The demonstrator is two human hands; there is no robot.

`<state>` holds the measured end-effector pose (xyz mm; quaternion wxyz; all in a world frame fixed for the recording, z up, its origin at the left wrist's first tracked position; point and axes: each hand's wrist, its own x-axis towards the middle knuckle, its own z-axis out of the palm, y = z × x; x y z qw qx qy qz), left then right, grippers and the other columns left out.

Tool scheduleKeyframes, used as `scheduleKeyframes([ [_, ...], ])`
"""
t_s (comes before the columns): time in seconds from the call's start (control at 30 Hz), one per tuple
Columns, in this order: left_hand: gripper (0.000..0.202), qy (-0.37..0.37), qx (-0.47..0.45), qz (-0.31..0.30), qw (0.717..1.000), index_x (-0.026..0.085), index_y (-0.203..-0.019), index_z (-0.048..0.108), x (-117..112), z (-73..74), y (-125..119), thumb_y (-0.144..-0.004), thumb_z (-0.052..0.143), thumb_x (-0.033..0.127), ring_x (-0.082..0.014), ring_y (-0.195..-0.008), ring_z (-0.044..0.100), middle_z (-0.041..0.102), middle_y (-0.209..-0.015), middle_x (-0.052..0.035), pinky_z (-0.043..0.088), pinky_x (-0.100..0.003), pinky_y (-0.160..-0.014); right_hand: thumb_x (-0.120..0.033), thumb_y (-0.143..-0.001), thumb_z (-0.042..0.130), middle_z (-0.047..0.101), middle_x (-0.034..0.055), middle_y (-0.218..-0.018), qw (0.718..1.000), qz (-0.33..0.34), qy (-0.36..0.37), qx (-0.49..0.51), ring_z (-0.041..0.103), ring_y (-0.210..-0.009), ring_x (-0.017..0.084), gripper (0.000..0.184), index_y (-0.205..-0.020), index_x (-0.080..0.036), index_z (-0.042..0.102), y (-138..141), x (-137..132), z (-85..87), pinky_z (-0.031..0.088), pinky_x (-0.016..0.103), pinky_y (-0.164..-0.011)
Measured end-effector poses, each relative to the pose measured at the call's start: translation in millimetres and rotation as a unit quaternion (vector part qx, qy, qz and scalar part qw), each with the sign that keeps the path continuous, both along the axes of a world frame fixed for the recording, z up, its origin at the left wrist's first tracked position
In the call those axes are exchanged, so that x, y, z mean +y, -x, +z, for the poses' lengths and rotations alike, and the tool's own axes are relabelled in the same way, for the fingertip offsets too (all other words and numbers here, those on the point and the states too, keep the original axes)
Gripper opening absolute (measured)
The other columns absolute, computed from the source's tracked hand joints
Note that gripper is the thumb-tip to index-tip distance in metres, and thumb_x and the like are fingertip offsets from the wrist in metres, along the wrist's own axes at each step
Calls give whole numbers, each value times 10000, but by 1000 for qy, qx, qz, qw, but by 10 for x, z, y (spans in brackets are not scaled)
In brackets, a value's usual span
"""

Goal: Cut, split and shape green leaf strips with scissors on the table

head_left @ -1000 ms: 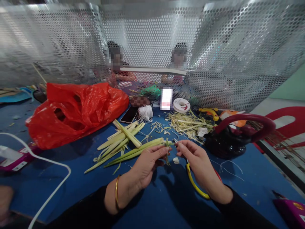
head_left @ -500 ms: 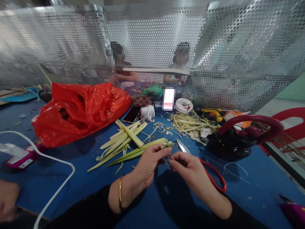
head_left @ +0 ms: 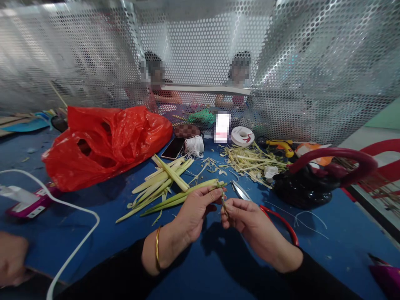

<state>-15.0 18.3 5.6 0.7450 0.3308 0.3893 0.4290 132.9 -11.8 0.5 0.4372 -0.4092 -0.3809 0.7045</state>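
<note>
My left hand (head_left: 196, 210), closed in a pinch, grips a thin greenish-brown plant strand (head_left: 223, 199) near its upper end. The fingers of my right hand (head_left: 245, 221) pinch the same strand lower down, partly covering it. Just beyond my left hand lie long pale-green leaf stalks (head_left: 168, 205), with a crossed pile of yellowish stalk strips (head_left: 156, 182) behind them. Red-handled scissors (head_left: 240, 191) rest behind my right hand, which hides part of them.
A red plastic bag (head_left: 106, 146) sits back left. A phone (head_left: 173, 148), white thread (head_left: 194, 146), a ribbon spool (head_left: 243, 136) and plant scraps (head_left: 246, 160) line the back. To the right is a black pot-like object (head_left: 303, 191). Another person's hand (head_left: 12, 258) is at far left.
My right hand has shifted slightly down along the strand, and more of the strand shows between my hands. My left hand keeps almost the same place.
</note>
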Motion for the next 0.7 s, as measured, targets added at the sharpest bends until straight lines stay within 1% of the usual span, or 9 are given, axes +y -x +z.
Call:
scheduleKeyframes([
  [0.07, 183, -6, 13, 4, 1000, 160, -740, 698, 0, 5, 1, -701, 761, 328, -125, -663, 519, 611, -708, -13, 349, -280, -657, -422, -781, 677, 625, 20, -685, 991, -46, -74, -106, 557, -655, 151, 263, -700, -172, 657, -1, 10, 12, 449, 285, -669],
  [0.13, 193, -13, 31, 16, 999, 162, -687, 671, -2, 14, -2, -698, 761, 332, -121, -669, 509, 605, -699, -4, 339, -277, -665, -444, -785, 653, 621, 16, -669, 967, -91, -135, -194, 553, -664, 166, 270, -712, -184, 660, -9, 15, 31, 446, 298, -669],
  [0.2, 209, -19, 45, 26, 998, 162, -642, 647, -6, 25, -7, -692, 762, 330, -111, -649, 487, 591, -671, 10, 327, -272, -659, -420, -765, 665, 617, 8, -659, 949, -108, -168, -243, 542, -647, 165, 232, -713, -194, 649, -13, 11, 41, 439, 297, -643],
  [0.27, 217, -24, 48, 27, 998, 161, -622, 634, -12, 32, -13, -693, 758, 326, -107, -629, 475, 582, -650, 15, 320, -272, -646, -379, -741, 678, 616, 3, -656, 939, -102, -183, -272, 535, -631, 160, 191, -701, -197, 636, -5, 1, 40, 435, 292, -626],
  [0.37, 216, -24, 50, 29, 998, 158, -614, 632, -17, 33, -18, -689, 760, 315, -105, -619, 474, 578, -642, 13, 323, -269, -631, -362, -745, 654, 599, -3, -628, 937, -88, -179, -288, 522, -603, 151, 183, -674, -196, 623, 16, -12, 37, 430, 286, -601],
  [0.57, 197, -8, 39, 21, 999, 158, -673, 662, -9, -2, -11, -692, 765, 324, -113, -639, 504, 586, -672, 5, 358, -267, -643, -397, -765, 626, 596, -4, -601, 960, -64, -130, -239, 546, -599, 151, 239, -647, -190, 630, 20, -1, 103, 450, 282, -608],
  [0.7, 195, -17, 47, 24, 998, 154, -691, 679, 3, -15, -8, -688, 767, 329, -118, -639, 511, 604, -678, -4, 360, -267, -637, -393, -772, 618, 593, -4, -597, 954, -70, -150, -252, 535, -587, 150, 229, -662, -192, 631, 19, -2, 84, 437, 273, -573],
])
